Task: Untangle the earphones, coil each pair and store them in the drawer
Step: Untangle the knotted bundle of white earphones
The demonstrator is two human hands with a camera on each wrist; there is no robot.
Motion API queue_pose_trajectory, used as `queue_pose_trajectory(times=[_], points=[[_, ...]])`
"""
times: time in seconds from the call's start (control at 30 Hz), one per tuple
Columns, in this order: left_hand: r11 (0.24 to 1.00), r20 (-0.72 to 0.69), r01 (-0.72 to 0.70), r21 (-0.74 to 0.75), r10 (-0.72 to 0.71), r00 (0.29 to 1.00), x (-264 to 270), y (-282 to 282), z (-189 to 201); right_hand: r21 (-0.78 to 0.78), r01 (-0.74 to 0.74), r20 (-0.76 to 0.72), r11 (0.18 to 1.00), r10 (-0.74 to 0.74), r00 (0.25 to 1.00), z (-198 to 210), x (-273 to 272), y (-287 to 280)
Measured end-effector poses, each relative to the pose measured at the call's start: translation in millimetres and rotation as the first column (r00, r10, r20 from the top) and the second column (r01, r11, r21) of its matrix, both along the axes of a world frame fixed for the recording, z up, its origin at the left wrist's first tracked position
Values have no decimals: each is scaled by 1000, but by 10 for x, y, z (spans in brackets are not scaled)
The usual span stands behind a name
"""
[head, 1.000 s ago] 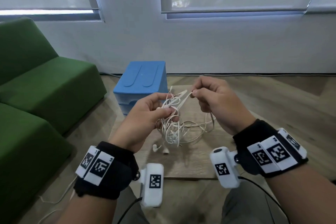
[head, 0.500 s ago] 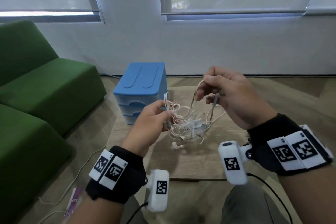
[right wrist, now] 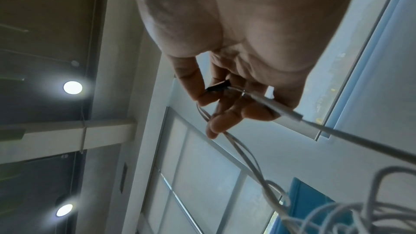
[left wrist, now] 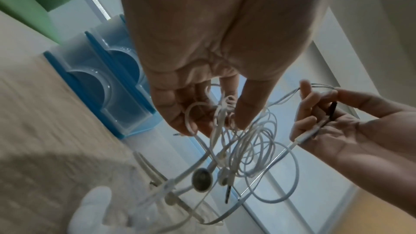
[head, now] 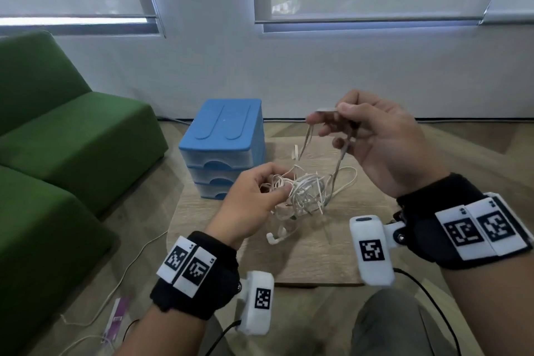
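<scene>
A tangle of white earphone cables (head: pixel 306 191) hangs just above the wooden table (head: pixel 312 257). My left hand (head: pixel 261 191) grips the left side of the bundle, fingers curled round several loops (left wrist: pixel 216 113). My right hand (head: pixel 344 124) is raised higher and pinches a strand pulled up from the tangle; its plug end (right wrist: pixel 276 107) lies across the fingers. One earbud (head: pixel 273 238) dangles low near the tabletop, and another earbud (left wrist: pixel 202 181) shows in the left wrist view. The blue drawer unit (head: pixel 224 147) stands behind the left hand, all drawers closed.
A green sofa (head: pixel 57 153) fills the left side. A loose white cable (head: pixel 127 272) and a purple packet (head: pixel 117 315) lie on the floor by the table's left edge. My knee (head: pixel 387 324) is at the table's near edge. Wall and windows are behind.
My right hand has risen and moved right, drawing a strand up out of the tangle. The left hand has lowered slightly with the bundle.
</scene>
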State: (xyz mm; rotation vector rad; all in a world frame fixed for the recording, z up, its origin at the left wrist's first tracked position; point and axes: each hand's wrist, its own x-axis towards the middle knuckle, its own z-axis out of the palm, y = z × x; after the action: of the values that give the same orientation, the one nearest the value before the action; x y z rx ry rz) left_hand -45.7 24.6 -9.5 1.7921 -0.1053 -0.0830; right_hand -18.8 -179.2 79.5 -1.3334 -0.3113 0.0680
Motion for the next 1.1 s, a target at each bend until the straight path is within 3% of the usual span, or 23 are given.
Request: queue_pose_trajectory(times=[0.17, 0.33, 0.6, 0.8, 0.87, 1.1], points=[[997, -19, -13, 73, 14, 1000, 21, 1, -35, 195, 24, 24, 980, -30, 999, -14, 50, -91], [986, -40, -2, 167, 9, 999, 5, 2, -31, 410, 39, -3, 911, -41, 999, 37, 92, -170], [945, 27, -18, 326, 10, 1000, -1, -102, 173, 233, -24, -34, 972, 33, 999, 40, 81, -50], [984, 76, 35, 175, -49, 996, 48, -120, 209, 54, -126, -27, 991, 128, 991, 56, 68, 5], [988, 55, 78, 131, -86, 995, 73, -126, 163, 53, -99, 5, 994, 99, 995, 79, 64, 5], [980, 53, 74, 185, -85, 995, 57, -58, -49, 205, 47, 81, 978, -65, 995, 101, 141, -146]])
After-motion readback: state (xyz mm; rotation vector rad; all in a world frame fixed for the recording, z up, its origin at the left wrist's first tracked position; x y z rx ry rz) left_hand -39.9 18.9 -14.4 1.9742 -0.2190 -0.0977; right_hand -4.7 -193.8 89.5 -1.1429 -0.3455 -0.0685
